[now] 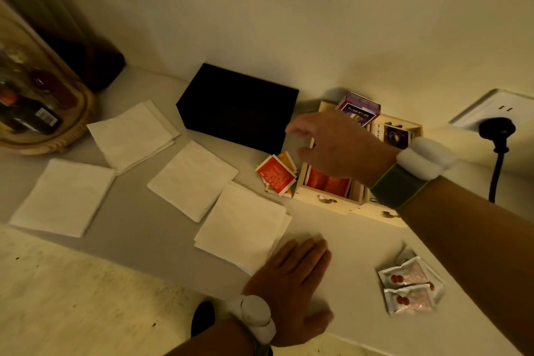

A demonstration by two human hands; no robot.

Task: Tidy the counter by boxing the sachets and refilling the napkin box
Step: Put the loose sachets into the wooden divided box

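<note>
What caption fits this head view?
Right hand reaches over the wooden box toward orange sachets; left hand rests flat beside napkins.

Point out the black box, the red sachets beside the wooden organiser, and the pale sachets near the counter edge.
black box (239, 113): head view, middle of its dark top.
red sachets (276, 175): head view, face of the top sachet.
pale sachets (409, 277): head view, upper sachet's clear front.

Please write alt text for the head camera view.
A person's right hand reaches over a wooden sachet box beside red sachets, while the left hand lies flat near white napkins and a black box.
</note>
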